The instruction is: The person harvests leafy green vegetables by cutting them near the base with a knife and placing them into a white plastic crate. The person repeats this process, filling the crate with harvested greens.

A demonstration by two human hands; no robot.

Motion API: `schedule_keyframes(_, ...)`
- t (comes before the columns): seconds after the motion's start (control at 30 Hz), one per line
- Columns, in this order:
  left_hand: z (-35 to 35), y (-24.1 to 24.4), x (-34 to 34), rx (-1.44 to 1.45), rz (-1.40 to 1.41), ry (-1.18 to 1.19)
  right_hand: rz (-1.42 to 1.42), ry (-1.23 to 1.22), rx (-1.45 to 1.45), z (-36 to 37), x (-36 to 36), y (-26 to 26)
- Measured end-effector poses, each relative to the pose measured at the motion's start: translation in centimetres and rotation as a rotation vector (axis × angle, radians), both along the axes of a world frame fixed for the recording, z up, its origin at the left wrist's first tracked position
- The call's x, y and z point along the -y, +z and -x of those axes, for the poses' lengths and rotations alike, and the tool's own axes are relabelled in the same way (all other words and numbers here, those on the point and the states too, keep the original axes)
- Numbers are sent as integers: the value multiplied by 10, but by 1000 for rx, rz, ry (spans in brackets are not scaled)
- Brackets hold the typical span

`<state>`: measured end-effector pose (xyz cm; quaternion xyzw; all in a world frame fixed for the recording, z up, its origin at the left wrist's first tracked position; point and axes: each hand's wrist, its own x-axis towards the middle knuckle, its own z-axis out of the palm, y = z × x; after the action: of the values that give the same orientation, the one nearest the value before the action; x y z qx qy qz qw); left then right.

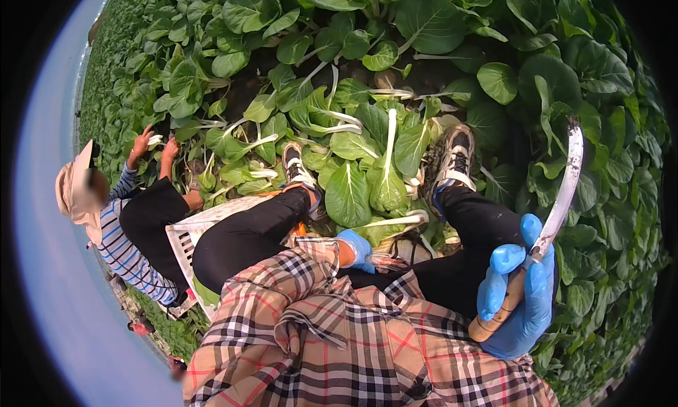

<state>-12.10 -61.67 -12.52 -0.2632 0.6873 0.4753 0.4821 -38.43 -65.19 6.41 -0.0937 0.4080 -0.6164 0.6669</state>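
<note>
My right hand (529,306), in a blue glove, grips the wooden handle (500,311) of a small sickle. Its curved, dirt-marked blade (564,195) points up and away over the leafy plants at the right. My left hand (357,251), also blue-gloved, is low between my legs; its fingers are mostly hidden. Just beyond it lie loose bok choy-like leaves with thick white stalks, among them a broad green leaf (347,195) and a pale stalk (392,142) standing out between my shoes. Beside the left hand is some crumpled red-and-white plastic (389,261).
At the left, a person in a striped top and sun hat (132,243) crouches, both hands among the plants. A white plastic crate (180,248) stands by my left leg. Dense growing greens (429,20) fill the ground ahead and to the right. My shoes (458,153) flank the cut leaves.
</note>
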Motion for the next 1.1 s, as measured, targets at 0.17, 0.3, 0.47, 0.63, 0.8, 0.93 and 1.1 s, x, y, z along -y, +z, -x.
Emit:
schedule_keyframes(0.17,13,-22,11,-116,-206,-139,39,-56,117,15,-25,-38)
schedule_keyframes(0.3,4,-48,-7,-182,-280,-68,-20,-10,118,8,44,-50)
schedule_keyframes(0.47,19,-41,33,-199,-744,658,-96,61,112,-4,128,-23)
schedule_keyframes(0.63,38,-22,81,-284,-1006,1436,-93,188,153,-23,175,23)
schedule_keyframes(0.8,-6,37,163,-68,152,113,30,205,74,-27,167,20)
schedule_keyframes(0.93,-13,51,138,82,621,-107,191,198,133,-33,138,18)
schedule_keyframes(1.1,-1,89,97,-181,946,302,171,274,-73,-39,121,-3)
